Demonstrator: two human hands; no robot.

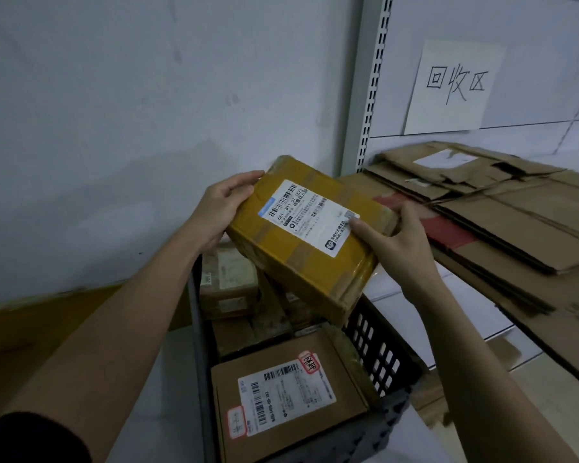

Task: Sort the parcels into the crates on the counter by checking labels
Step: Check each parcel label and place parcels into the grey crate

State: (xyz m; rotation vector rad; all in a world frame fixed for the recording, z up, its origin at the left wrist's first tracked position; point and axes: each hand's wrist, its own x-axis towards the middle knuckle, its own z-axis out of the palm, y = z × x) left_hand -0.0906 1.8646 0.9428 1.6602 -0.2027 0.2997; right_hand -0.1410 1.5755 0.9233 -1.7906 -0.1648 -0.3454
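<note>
Item: a tape-wrapped yellow-brown parcel (301, 242), being held tilted in the air above a black perforated crate (378, 355), its white shipping label (310, 217) facing up toward the camera with barcodes and printed text showing. The left hand (219, 208) is gripping the parcel's far-left end, fingers curling over the upper corner and palm pressing against the side. The right hand (393, 237) is gripping the right edge, thumb lying on the corner of the label and fingers wrapping around behind the box. Both forearms are reaching in from the lower corners, and a dark sleeve (30, 439) is showing at the bottom left. Directly below, the crate is holding further stock: a flat brown carton (281, 426) lying nearest the camera, bearing a white barcode label (286, 394) with two red-bordered stickers at opposite corners; beyond it, partly hidden under the held parcel, several smaller brown boxes (229, 282) are sitting, their labels too blurred to read. To the right of the crate, a stack of flattened cardboard boxes (502, 215) is lying on a white shelf (401, 292), one sheet showing a red band. Above the stack, a white paper sign (455, 86) with three handwritten characters is hanging on the shelf's back panel, beside a grey slotted upright (370, 95). A pale wall (114, 111) is filling the left of the view.
</note>
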